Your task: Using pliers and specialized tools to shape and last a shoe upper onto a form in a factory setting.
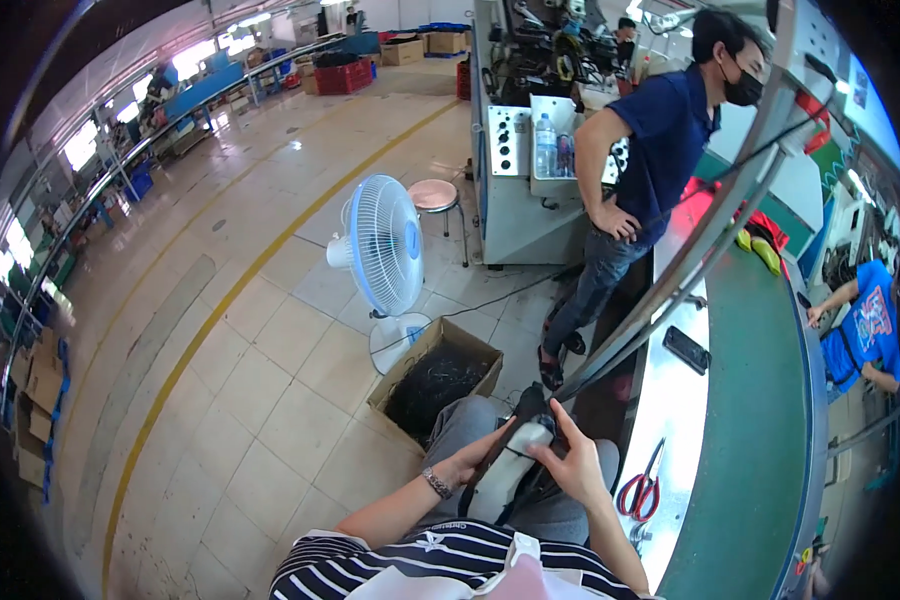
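A black and white shoe (498, 482) rests over my lap, its long pale face turned up and a dark band across it. My left hand (462, 464) wraps its left side, the fingers partly hidden beneath. On the other side my right hand (574, 462) grips it, thumb pressed on the pale part and forefinger stretched along the dark far end. Red-handled scissors (640, 494) lie on the metal ledge (675, 430) to my right, apart from my hands.
A cardboard box (485, 352) of black scraps stands ahead of my knees, near a fan (385, 245) and a stool (434, 196). A black phone (687, 350) lies on the ledge beside a green belt (760, 420). One person (650, 150) stands ahead; another (865, 325) works across the belt.
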A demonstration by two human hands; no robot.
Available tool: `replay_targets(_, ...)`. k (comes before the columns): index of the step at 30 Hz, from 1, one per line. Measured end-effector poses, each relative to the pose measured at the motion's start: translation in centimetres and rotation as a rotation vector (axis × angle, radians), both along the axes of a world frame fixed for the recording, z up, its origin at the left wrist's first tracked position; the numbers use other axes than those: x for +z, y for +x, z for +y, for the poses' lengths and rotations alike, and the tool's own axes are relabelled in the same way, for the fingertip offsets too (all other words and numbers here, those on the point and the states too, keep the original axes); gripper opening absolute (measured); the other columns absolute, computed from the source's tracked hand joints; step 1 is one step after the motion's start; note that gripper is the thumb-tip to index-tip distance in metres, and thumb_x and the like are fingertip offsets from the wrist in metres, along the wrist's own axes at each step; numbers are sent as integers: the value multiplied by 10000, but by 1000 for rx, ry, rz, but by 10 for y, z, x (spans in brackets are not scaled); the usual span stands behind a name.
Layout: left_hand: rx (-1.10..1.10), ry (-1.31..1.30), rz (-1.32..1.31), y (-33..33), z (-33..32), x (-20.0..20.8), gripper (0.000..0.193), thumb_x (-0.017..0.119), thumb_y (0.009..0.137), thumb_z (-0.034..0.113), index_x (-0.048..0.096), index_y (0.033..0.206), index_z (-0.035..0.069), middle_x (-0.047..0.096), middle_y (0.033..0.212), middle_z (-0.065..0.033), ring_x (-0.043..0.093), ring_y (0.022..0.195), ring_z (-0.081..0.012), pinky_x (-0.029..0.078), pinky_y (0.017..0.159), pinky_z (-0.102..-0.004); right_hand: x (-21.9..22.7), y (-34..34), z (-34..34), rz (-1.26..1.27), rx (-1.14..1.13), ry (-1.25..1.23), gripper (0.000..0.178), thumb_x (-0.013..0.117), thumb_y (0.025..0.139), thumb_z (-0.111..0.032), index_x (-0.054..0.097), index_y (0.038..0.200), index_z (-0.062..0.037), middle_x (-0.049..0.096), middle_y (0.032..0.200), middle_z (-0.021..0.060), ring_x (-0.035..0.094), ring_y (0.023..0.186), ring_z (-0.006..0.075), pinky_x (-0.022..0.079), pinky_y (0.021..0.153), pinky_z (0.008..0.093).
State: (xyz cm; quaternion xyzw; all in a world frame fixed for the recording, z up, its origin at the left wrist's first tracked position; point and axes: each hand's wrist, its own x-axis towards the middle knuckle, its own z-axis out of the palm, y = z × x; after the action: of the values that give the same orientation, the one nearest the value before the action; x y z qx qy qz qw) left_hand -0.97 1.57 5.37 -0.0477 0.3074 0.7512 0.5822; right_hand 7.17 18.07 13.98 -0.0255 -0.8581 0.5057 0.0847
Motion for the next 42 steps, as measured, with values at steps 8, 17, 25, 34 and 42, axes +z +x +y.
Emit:
replay_targets(8,-67,153,-136,17,-11,-84,487,387,991,387,526,1283,23,669,1103,-161,684,918,-283,564,814,-386,-54,-23,6,-184,-112,73,657,636,815,-416,494,1345,-54,658,1027,264,647,949,402,499,854,421)
replay_targets(17,-159,146,-139,1,-15,-95,589,351,975,423,489,1289,-56,603,1189,-245,629,1047,-344,510,929,-441,-42,-55,9,-154,-30,89,635,620,823,-417,487,1343,-78,654,1034,259,625,967,427,485,881,462)
replay_targets(25,2,5,-59,7,-35,-121,607,354,968,452,485,1304,-36,592,1213,-230,600,1092,-344,479,966,-448,-82,-33,14,-291,-67,42,631,561,900,-435,392,1428,-133,611,1183,247,604,1078,385,463,933,411)
replay_targets(34,346,-185,294,15,-28,-18,451,477,968,350,522,1303,51,579,1276,-89,553,1146,-232,421,990,-357,-159,111,101,-124,-960,455,517,695,775,-179,536,1247,-42,530,1236,185,496,1155,366,418,966,434)
replay_targets(42,37,-959,1699,-8,30,12,834,740,710,227,345,1414,13,502,1302,-260,515,1174,-380,426,981,-412,-184,131,128,-223,-1013,467,599,674,745,-80,463,1303,-17,516,1210,232,499,1129,404,431,966,442)
